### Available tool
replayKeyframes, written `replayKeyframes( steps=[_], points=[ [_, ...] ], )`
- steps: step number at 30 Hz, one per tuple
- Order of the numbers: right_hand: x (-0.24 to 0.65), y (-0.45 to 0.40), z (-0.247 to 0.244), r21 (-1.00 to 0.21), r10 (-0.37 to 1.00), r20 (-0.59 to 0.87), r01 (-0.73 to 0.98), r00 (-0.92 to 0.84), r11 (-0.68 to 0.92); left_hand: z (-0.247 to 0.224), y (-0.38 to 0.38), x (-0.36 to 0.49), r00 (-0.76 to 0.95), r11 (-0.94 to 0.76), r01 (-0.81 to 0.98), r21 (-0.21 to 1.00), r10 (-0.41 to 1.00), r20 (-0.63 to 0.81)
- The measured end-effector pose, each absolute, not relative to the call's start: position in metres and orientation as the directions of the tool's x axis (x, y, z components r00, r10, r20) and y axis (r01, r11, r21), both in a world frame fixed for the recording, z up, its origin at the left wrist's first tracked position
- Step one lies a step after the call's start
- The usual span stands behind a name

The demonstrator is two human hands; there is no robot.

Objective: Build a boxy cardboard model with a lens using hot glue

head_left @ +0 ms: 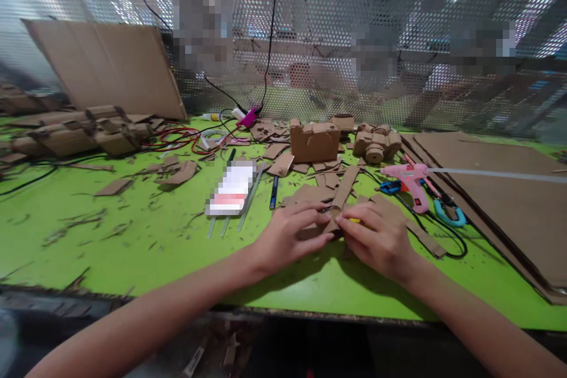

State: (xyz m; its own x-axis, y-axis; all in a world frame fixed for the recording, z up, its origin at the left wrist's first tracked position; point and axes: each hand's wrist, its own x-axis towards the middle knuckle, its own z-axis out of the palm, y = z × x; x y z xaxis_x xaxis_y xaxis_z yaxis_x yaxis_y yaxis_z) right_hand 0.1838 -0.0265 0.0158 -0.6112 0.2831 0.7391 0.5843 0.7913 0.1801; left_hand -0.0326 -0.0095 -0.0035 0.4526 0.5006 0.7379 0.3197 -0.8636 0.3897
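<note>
Both hands meet at a small folded cardboard piece (333, 225) low over the green table. My left hand (295, 235) grips it from the left, thumb below and fingers above. My right hand (376, 239) is closed at the piece's right side, fingertips pinched together. A bit of something yellow (354, 220) shows between its fingers; most of it is hidden, so its kind is unclear. Just beyond the fingertips lies a cardboard strip (346, 184). A pink hot glue gun (408, 180) rests right of my right hand.
Cardboard camera models (314, 142) stand behind the scraps. Left are a paper sheet (233, 186), glue sticks (250, 198) and a dark blue pen (274, 192). Turquoise-handled pliers (449, 214) and large cardboard sheets (500, 189) lie right. A perforated metal screen (310, 29) closes the back.
</note>
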Motion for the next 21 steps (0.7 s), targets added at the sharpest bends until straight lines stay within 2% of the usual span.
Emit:
replayKeyframes(
  steps=[7, 21],
  points=[
    [0.1874, -0.0221, 0.0144, -0.106, 0.419, 0.708, 0.501, -0.569, 0.859, -0.0021, -0.0102, -0.0333, 0.483, -0.866, 0.299, 0.4, 0.499, 0.719],
    [0.1905, -0.0192, 0.0112, -0.151, 0.437, 0.696, 0.479, -0.569, 0.864, -0.0048, -0.0095, -0.0334, 0.502, -0.866, 0.294, 0.404, 0.5, 0.706]
  ],
)
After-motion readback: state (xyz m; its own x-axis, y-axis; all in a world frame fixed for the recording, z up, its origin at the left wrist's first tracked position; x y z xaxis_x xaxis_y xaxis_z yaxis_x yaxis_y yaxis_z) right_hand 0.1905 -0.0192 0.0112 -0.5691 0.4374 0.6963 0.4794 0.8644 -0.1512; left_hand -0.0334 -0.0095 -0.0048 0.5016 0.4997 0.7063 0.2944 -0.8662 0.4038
